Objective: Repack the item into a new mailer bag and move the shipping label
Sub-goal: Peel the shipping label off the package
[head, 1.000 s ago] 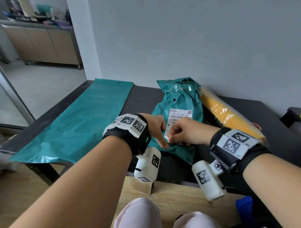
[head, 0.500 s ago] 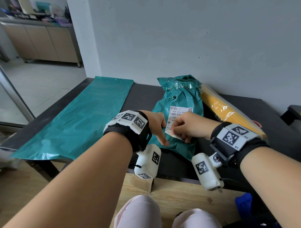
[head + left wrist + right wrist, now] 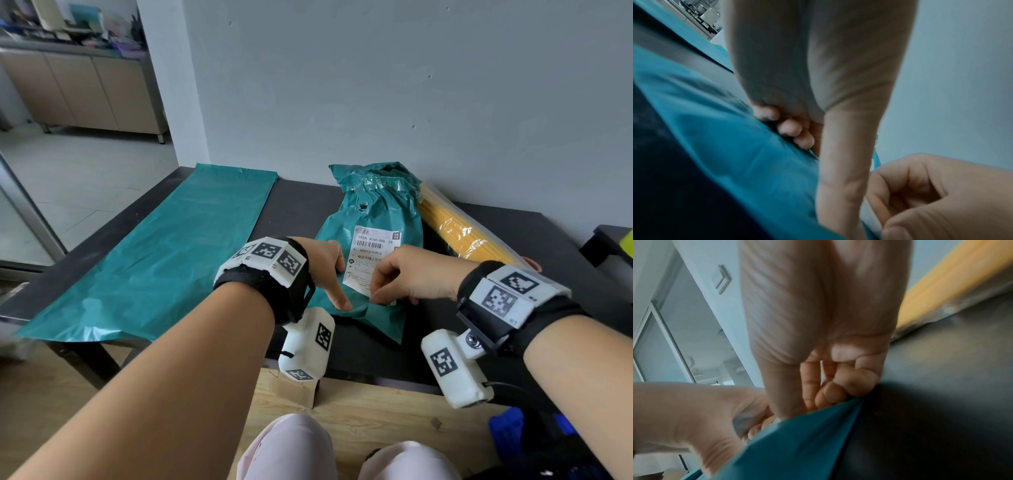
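The crumpled old teal mailer bag (image 3: 373, 212) lies in the middle of the black table (image 3: 376, 356), with the white shipping label (image 3: 373, 250) on its upper face. My right hand (image 3: 376, 296) pinches the label's near edge, which stands lifted off the bag. My left hand (image 3: 334, 291) is just left of the label, its thumb (image 3: 844, 170) straight and pressing the bag (image 3: 735, 154), its other fingers curled against the plastic. The new teal mailer bag (image 3: 154, 267) lies flat at the left. The yellow item in clear wrap (image 3: 459, 229) lies to the right of the old bag.
A grey wall stands right behind the table. A light wooden surface (image 3: 376, 418) with a small cardboard piece (image 3: 294, 390) is below the table's near edge. Something blue (image 3: 513, 431) sits at the lower right. A dark stand (image 3: 606, 240) is at the far right.
My right hand went from picking at the label's near corner to pinching its raised near edge. My left hand stayed pressed on the bag.
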`<state>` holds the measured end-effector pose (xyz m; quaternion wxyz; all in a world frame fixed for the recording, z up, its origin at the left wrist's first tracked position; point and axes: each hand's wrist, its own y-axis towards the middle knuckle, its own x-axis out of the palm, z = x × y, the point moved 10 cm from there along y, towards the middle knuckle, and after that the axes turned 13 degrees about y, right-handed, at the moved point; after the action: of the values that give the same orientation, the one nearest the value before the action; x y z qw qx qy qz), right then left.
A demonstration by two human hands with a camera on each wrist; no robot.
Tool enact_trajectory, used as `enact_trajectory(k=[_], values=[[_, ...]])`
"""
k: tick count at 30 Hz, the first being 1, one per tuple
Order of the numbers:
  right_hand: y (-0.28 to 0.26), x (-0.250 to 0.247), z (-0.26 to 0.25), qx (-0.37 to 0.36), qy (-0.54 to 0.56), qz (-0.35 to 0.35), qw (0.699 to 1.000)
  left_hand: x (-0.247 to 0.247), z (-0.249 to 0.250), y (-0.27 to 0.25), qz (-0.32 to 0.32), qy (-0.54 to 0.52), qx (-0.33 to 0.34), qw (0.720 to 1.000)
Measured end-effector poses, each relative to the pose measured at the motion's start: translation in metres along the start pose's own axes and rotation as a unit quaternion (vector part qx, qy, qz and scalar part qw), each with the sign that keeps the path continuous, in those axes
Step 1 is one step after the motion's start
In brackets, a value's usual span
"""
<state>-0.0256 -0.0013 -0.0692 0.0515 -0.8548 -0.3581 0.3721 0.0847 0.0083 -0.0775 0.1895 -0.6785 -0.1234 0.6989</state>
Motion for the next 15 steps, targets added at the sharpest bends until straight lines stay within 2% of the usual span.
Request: enact_trajectory(k=[15], values=[[0.0039,-0.0089,0.0088,0.009,-0.004,0.036,0.999,0.0013,-0.0006,-0.0007,-0.005,0.000,-0.003,1.000]])
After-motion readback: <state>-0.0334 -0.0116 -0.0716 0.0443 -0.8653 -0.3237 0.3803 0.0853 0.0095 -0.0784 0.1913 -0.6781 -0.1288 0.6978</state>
